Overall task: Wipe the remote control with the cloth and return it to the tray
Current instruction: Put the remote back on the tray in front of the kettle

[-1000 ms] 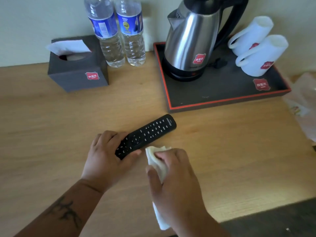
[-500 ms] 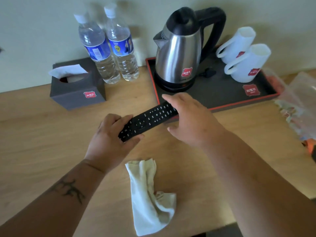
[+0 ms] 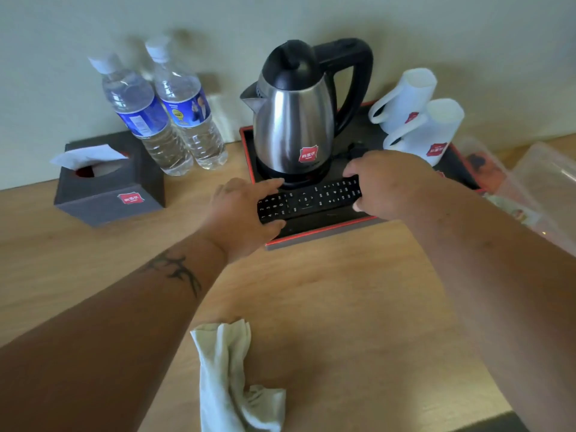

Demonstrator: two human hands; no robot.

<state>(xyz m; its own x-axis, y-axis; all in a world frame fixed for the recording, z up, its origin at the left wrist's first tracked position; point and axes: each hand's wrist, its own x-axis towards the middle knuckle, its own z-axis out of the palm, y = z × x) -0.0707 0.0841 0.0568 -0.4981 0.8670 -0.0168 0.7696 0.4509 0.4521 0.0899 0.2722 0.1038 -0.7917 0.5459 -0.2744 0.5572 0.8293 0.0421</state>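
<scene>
A black remote control (image 3: pixel 308 199) lies lengthwise over the front strip of the dark tray with a red rim (image 3: pixel 314 235), just in front of the kettle. My left hand (image 3: pixel 240 213) grips its left end and my right hand (image 3: pixel 386 185) grips its right end. Whether the remote rests on the tray or hovers just above it cannot be told. The pale crumpled cloth (image 3: pixel 230 378) lies loose on the wooden table near me, between my forearms, touched by neither hand.
A steel kettle (image 3: pixel 293 129) and two white mugs (image 3: pixel 417 123) stand on the tray. Two water bottles (image 3: pixel 165 116) and a dark tissue box (image 3: pixel 109 182) sit to the left by the wall. Clear plastic packaging (image 3: pixel 530 185) lies at the right.
My right hand dropped the cloth on the table and took the remote's right end. Both hands carried the remote away from me, over the tray's front.
</scene>
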